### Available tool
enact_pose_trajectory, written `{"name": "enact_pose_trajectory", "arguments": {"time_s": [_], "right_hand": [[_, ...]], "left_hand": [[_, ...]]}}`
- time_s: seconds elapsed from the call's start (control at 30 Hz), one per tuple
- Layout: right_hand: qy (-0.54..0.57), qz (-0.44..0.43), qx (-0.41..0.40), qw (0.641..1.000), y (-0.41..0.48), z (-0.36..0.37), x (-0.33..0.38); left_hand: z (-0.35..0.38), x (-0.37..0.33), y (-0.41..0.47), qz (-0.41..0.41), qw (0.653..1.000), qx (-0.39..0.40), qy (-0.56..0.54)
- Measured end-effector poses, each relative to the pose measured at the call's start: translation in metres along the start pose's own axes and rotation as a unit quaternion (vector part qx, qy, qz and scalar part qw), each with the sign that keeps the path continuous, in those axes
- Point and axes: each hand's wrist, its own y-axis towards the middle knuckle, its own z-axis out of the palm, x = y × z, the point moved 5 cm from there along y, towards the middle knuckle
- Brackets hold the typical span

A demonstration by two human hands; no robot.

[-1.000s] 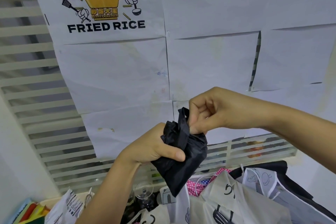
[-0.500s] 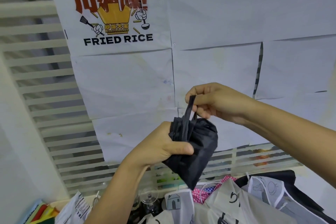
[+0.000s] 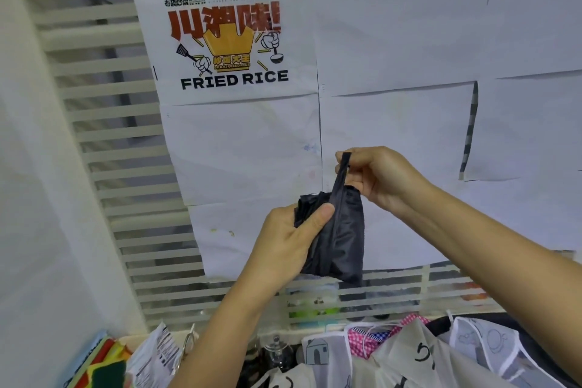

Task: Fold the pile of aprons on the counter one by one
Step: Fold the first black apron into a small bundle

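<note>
Gripping apron (image 3: 341, 239) in left hand (image 3: 283, 246), pinching strap (image 3: 342, 170) in right hand (image 3: 381, 179) just above left thumb (image 3: 318, 217). Pull taut, wind round apron, tuck end under thumb.

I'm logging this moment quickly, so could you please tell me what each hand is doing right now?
Left hand: grips the bunched black fabric apron.
Right hand: pinches that apron's narrow black strap.

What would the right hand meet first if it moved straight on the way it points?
The right hand, pinching the strap, points left and slightly up. That line looks free until the paper on the wall, though depth is unclear.
</note>
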Motion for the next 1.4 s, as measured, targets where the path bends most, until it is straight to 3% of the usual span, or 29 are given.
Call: {"name": "enact_pose_trajectory", "arguments": {"time_s": [0.13,0.23,0.33,0.47,0.7,0.8,0.93,1.03,1.17,1.4], "right_hand": [[0.005,0.004,0.025,1.0,-0.002,0.006,-0.007],[-0.014,-0.016,0.024,0.999,-0.002,0.016,-0.004],[0.002,-0.024,0.004,1.0,0.004,0.026,0.0],[0.033,0.006,-0.03,0.999,0.022,0.029,0.011],[0.035,0.054,-0.015,0.998,0.048,0.048,0.02],[-0.008,0.006,0.019,1.0,0.05,0.061,0.041],[-0.176,-0.071,0.118,0.975,0.046,0.083,0.074],[-0.238,-0.116,0.108,0.958,0.05,0.098,0.088],[-0.23,-0.181,0.017,0.956,0.065,0.115,0.111],[-0.062,-0.25,-0.006,0.966,0.099,0.155,0.155]], "left_hand": [[0.002,0.009,-0.005,-0.03,0.999,-0.009,-0.008],[-0.006,0.015,0.003,-0.054,0.992,-0.105,-0.051],[-0.007,0.003,0.005,-0.02,0.985,-0.165,-0.053],[-0.01,-0.014,0.009,0.038,0.987,-0.152,-0.036],[-0.028,-0.014,0.025,-0.023,0.997,-0.074,-0.028],[-0.042,-0.006,0.032,-0.046,0.996,-0.065,-0.036],[-0.057,-0.003,0.041,-0.088,0.996,-0.022,-0.015],[-0.067,-0.013,0.05,-0.078,0.997,-0.008,0.005],[-0.094,-0.033,0.083,-0.038,0.995,-0.083,0.03],[-0.148,-0.081,0.144,0.069,0.977,-0.188,0.071]]}}
